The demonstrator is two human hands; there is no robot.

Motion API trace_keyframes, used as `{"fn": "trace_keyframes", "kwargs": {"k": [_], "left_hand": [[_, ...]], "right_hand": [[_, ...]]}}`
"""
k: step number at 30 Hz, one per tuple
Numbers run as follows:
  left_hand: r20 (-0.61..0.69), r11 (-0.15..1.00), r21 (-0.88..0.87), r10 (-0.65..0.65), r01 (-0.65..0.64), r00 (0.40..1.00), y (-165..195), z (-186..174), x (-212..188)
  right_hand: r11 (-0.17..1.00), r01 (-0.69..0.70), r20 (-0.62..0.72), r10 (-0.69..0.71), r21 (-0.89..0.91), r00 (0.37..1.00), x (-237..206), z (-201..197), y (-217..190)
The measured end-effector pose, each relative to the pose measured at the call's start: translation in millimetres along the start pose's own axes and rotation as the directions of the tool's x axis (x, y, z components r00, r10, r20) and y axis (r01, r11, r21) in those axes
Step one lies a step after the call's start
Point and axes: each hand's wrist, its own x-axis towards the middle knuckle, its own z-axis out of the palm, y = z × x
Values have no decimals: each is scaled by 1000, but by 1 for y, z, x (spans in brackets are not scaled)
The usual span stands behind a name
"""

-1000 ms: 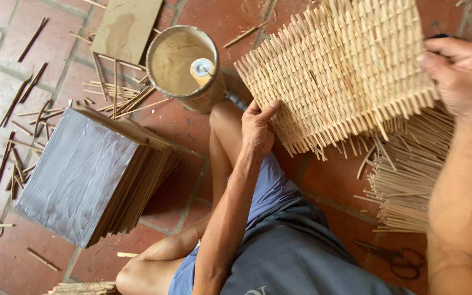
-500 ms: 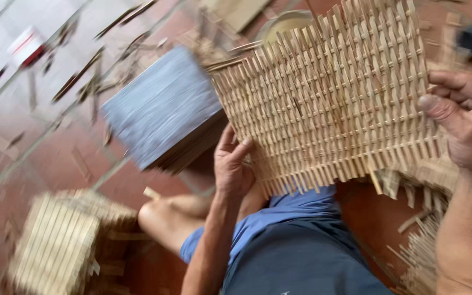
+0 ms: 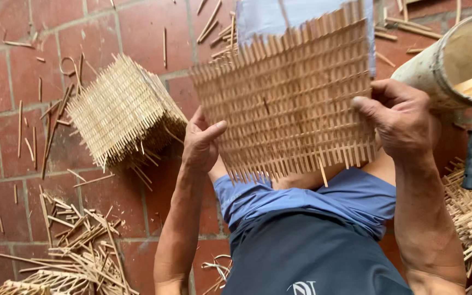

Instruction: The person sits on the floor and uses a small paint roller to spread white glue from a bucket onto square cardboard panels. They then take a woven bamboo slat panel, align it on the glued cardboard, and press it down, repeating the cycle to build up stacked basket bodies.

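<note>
Woven mat [image 3: 288,98] held between left hand [image 3: 200,145] and right hand [image 3: 402,117].

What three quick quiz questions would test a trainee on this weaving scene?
1. True or false: both hands hold the woven panel.
2. Which hand is nearest the bamboo tube? A) left hand B) right hand
3. What lies on the brick floor to the left of the panel?

Key: 1. True, one hand at each side edge. 2. B. 3. A stack of woven panels, with loose splints scattered nearer the person.
</note>
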Motion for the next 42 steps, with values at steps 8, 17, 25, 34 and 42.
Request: {"fn": "trace_keyframes", "kwargs": {"k": [8,17,25,34,42], "left_hand": [[-200,991,40,-116,126,973,-27,-35,-6],[-132,993,26,-107,111,985,-28,-23,-5],[-84,991,65,-109,115,990,-27,-22,-23],[-198,994,-105,-63,42,978,-66,-37,-52],[-154,994,-106,18,-34,988,-62,-35,-43]], "right_hand": [[973,-227,148,232,-50,961,-8,22,29],[959,-284,129,283,-15,950,-19,12,32],[979,-182,22,181,90,983,-26,7,30],[994,-101,-125,95,-43,988,-54,11,25],[998,-8,-180,-5,-69,984,-55,7,19]]}}
